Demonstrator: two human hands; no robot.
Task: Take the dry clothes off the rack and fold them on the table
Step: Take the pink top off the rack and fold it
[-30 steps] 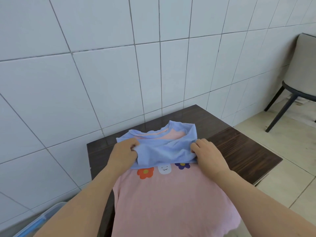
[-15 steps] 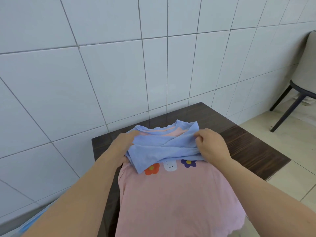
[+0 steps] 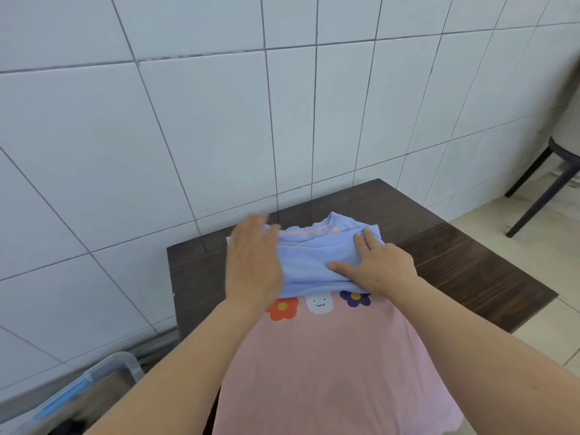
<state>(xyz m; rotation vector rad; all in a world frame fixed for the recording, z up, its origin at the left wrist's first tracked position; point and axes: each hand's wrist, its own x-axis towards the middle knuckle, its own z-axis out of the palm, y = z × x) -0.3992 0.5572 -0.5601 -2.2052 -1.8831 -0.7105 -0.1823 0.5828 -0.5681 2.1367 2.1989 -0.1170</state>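
Note:
A pink shirt (image 3: 326,365) with blue sleeves and collar lies face up on the dark wooden table (image 3: 464,271), its hem hanging over the near edge. Two flowers and a white smiling figure are printed across its chest. The blue sleeves (image 3: 310,262) are folded inward over the upper chest. My left hand (image 3: 252,265) lies flat with straight fingers on the left side of the folded sleeves. My right hand (image 3: 376,265) presses flat on their right side, fingers spread.
A white tiled wall (image 3: 219,120) stands right behind the table. A clear plastic bin with blue trim (image 3: 78,390) sits on the floor at lower left. A chair with dark legs (image 3: 546,180) stands at the far right on the beige tiled floor.
Both hands have let go of the blue sleeve fabric they pinched and now lie flat on it. The sleeves sit folded flatter across the chest.

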